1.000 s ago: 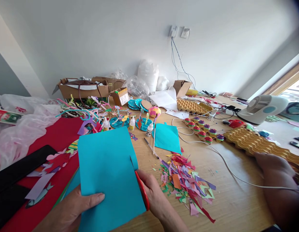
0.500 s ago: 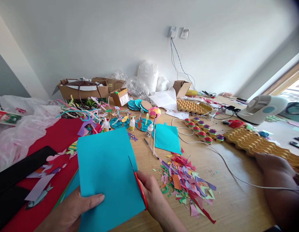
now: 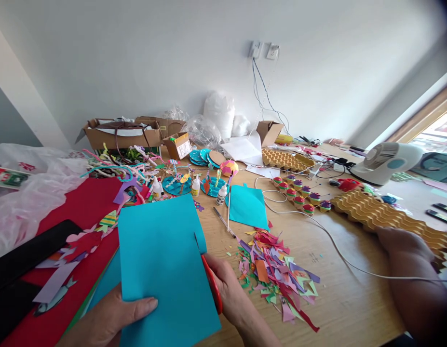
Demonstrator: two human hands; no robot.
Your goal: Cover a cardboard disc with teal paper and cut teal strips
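A sheet of turquoise paper (image 3: 161,260) is held up over the table by my left hand (image 3: 125,313), thumb on its face and fingers behind it. My right hand (image 3: 223,282) is closed round the red handles of a pair of scissors (image 3: 213,284). The dark blade lies over the sheet near its right edge, and a narrow strip there bends away from the rest. Past the sheet lies another turquoise piece (image 3: 248,206) with a white stick and a pen (image 3: 224,221) beside it.
A heap of coloured paper scraps (image 3: 272,270) lies right of my hand. Glue bottles (image 3: 221,194), decorated turquoise discs (image 3: 178,184) and painted egg-carton cups (image 3: 299,199) stand behind. Another person's arm (image 3: 407,255) reaches to an egg tray (image 3: 382,207). A white cable (image 3: 339,250) crosses the table.
The strip at the sheet's right edge now bends outward more beside the scissor blade. The sheet and both hands have shifted only slightly. The view has turned a little.
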